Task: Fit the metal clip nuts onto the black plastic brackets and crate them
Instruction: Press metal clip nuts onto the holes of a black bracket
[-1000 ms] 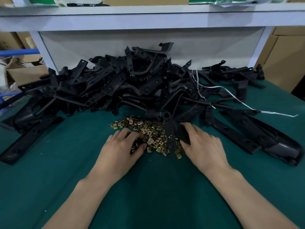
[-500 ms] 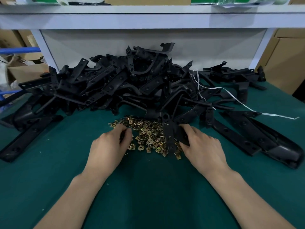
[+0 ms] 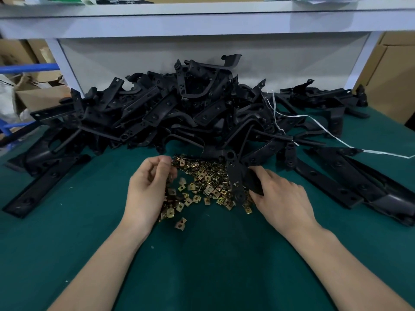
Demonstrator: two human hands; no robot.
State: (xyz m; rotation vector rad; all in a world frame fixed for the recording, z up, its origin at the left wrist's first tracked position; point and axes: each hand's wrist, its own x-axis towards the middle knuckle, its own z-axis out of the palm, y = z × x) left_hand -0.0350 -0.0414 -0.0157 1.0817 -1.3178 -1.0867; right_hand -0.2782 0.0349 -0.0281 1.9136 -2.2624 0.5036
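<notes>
Near the middle of the tabletop (image 3: pixel 67 254), a bracket (image 3: pixel 234 176) is gripped by the right hand (image 3: pixel 278 194) on the heap of clip nuts (image 3: pixel 208 187); several seem cupped in the curled left hand (image 3: pixel 148 187). Nuts may be dropped and scattered if that loose handful is lifted.

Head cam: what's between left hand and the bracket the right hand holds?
Loose clip nuts on the green mat, right up to the bracket; head view.
</notes>
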